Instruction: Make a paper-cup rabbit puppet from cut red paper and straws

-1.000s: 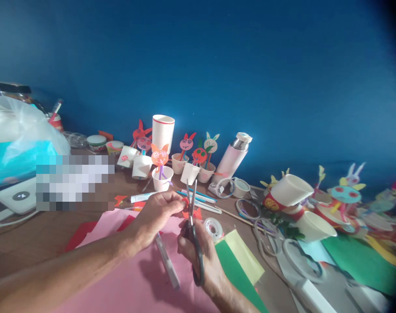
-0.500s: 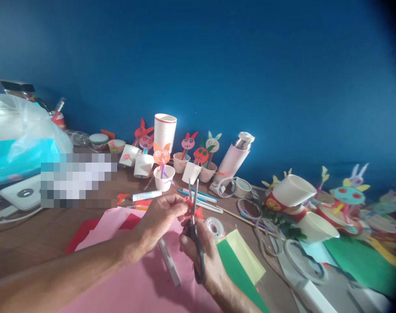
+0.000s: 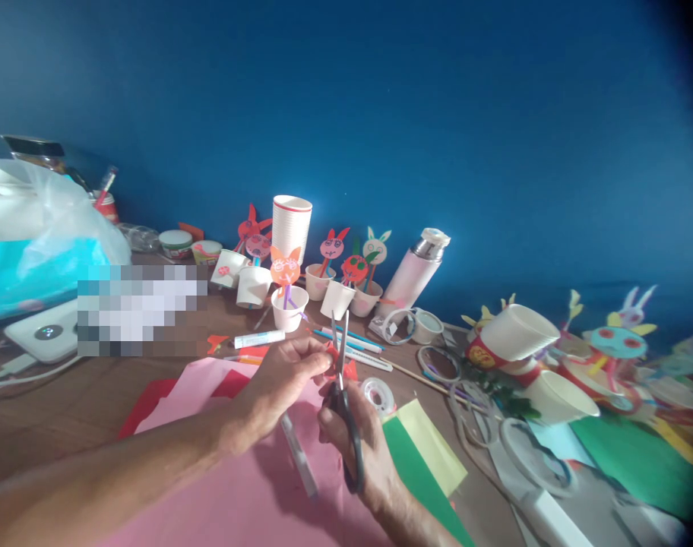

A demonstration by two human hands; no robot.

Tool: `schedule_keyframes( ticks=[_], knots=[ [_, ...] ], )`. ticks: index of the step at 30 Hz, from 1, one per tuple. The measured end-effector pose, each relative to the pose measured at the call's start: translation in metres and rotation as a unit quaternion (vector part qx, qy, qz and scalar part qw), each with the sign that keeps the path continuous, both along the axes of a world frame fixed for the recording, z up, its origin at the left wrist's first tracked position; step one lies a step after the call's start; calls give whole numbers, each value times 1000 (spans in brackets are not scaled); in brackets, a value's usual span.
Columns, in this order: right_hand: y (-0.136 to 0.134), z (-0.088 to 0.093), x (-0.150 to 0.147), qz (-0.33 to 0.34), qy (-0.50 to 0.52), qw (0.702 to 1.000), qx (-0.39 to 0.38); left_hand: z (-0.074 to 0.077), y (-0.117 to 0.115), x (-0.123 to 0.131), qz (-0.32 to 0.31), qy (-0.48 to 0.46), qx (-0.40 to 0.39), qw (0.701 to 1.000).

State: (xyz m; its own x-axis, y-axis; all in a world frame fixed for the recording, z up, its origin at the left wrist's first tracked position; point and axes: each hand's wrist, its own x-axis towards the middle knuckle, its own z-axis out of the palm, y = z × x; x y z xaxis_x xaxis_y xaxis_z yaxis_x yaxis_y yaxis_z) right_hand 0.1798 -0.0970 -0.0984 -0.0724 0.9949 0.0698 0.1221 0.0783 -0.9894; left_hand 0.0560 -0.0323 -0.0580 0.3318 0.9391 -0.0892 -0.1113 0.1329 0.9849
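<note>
My left hand (image 3: 281, 380) pinches a small red paper piece (image 3: 330, 360) between thumb and fingers above a pink paper sheet (image 3: 249, 486). My right hand (image 3: 361, 441) grips black-handled scissors (image 3: 343, 410); the blades point up and away, slightly apart, with the red piece against them. A grey pen-like stick (image 3: 299, 457) lies on the pink sheet under my hands.
White paper cups with paper animal faces on sticks (image 3: 286, 296) stand behind, beside a stack of cups (image 3: 291, 226) and a pink flask (image 3: 410, 275). Tape rolls (image 3: 379, 395), markers (image 3: 352, 343), green paper (image 3: 423, 486) and more cup crafts (image 3: 517, 342) lie to the right. A white device (image 3: 42, 333) sits left.
Both hands stay together on the red piece and scissors; the view has drifted slightly, and the blades have shifted a little against the paper.
</note>
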Motion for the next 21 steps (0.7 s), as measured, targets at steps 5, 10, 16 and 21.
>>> schedule_keyframes(
  ticks=[5,10,16,21],
  knots=[
    [0,3,-1,-13,-9,1000,-4,-1,1,0,-4,-15,-2,1000],
    [1,10,-4,-22,10,999,-29,1,1,-1,8,-13,-7,1000],
    [2,2,-1,-2,16,1000,-4,-4,3,-2,1,-28,-7,1000],
    [1,-9,4,20,-19,1000,15,-5,4,-2,-2,-31,-28,999]
  ],
)
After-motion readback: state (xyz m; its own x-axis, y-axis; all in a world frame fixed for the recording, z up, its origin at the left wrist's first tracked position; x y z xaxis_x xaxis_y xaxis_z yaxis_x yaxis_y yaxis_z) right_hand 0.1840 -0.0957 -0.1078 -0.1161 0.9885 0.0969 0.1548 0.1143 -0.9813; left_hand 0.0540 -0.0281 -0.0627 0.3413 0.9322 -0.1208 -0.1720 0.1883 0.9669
